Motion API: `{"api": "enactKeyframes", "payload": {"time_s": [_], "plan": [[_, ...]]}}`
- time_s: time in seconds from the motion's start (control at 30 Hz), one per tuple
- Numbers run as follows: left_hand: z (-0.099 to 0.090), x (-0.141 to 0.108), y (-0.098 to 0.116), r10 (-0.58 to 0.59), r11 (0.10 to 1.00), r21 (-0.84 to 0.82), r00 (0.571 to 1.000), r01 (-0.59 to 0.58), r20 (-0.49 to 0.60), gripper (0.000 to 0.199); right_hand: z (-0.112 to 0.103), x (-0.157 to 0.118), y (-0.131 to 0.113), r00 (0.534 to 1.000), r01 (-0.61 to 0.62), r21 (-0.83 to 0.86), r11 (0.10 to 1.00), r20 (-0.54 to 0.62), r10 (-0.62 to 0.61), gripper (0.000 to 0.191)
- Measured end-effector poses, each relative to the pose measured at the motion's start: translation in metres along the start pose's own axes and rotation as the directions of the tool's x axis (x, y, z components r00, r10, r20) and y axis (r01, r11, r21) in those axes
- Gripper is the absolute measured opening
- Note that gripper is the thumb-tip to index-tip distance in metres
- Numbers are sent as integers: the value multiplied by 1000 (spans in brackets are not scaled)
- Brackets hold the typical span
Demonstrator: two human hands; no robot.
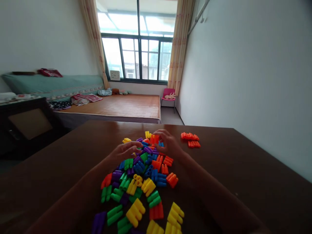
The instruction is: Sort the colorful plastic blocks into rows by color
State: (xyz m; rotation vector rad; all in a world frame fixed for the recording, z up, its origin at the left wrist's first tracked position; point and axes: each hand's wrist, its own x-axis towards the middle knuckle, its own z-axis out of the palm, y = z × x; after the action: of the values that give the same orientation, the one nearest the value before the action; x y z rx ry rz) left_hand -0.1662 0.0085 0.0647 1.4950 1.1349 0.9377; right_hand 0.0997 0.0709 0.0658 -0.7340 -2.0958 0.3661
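Many plastic building blocks, each shaped like joined tubes, lie in a loose heap on the brown table (78, 156). My right hand (167, 141) is at the far end of the heap, thumb and fingers curved around an orange-red block (154, 139). To its left, my left hand (126, 149) hovers over the heap with its fingers stretched out, holding nothing that I can see. Below the hands are purple blocks (148, 149), blue blocks (139, 167) and green blocks (128, 164). Yellow blocks (136, 212) are scattered nearer to me.
Apart from the heap, two rows of orange-red blocks (190, 136) lie at the right rear of the table. Beyond the table stand a bed (126, 105) and a pink chair (168, 92). A dark cabinet (26, 123) is at the left, and a white wall (243, 71) runs along the right.
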Motion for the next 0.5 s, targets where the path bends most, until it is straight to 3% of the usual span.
{"api": "enactKeyframes", "payload": {"time_s": [0.07,0.1,0.23,0.3,0.37,0.5], "plan": [[-26,4,-7,30,999,21,988,-27,-152,59,-35,-3,44,969,-182,-17,983,-171,176,44],[-41,5,-15,35,999,28,971,-29,-237,60,-54,-10,70,930,-286,-15,958,-245,274,47],[-92,11,-63,5,998,59,838,33,-546,61,-116,-58,168,699,-613,26,789,-446,558,56],[-105,12,-85,-10,996,67,822,58,-569,59,-128,-85,199,610,-685,55,727,-503,613,55],[-110,13,-99,-5,995,79,819,62,-574,58,-129,-103,217,594,-699,61,712,-506,626,52],[-106,13,-101,21,990,126,831,59,-556,57,-119,-107,226,679,-654,2,756,-438,589,49]]}}
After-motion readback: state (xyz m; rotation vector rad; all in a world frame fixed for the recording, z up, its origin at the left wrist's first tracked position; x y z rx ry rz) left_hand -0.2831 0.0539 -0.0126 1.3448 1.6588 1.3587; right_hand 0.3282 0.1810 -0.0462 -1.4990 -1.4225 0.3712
